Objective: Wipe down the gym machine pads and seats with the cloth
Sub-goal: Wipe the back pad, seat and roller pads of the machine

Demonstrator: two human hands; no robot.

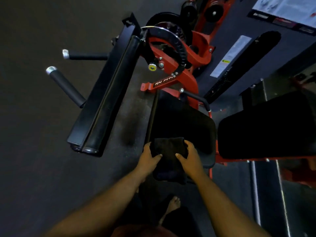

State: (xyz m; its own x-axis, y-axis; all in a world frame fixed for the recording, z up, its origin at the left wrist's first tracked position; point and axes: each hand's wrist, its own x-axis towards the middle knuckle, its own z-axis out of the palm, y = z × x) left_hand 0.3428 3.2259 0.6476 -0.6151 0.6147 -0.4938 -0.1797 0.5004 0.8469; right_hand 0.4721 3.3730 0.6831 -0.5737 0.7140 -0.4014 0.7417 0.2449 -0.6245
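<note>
Both forearms extended forward from the bottom of the frame toward the lower centre. The left hand (149, 158) gripped the left edge of the folded black cloth (169, 151), thumb curled over its top and fingers wrapped beneath. The right hand (189, 157) gripped the right edge the same way, thumb pointing inward. The cloth was held over the near end of the black seat pad (186, 124), at lower centre. A second black pad (266, 129) lay to the right. A long black roller pad (109, 93) ran diagonally at centre left, beside the red machine frame (188, 77). A bare foot (172, 206) showed on the dark floor (42, 151).
</note>
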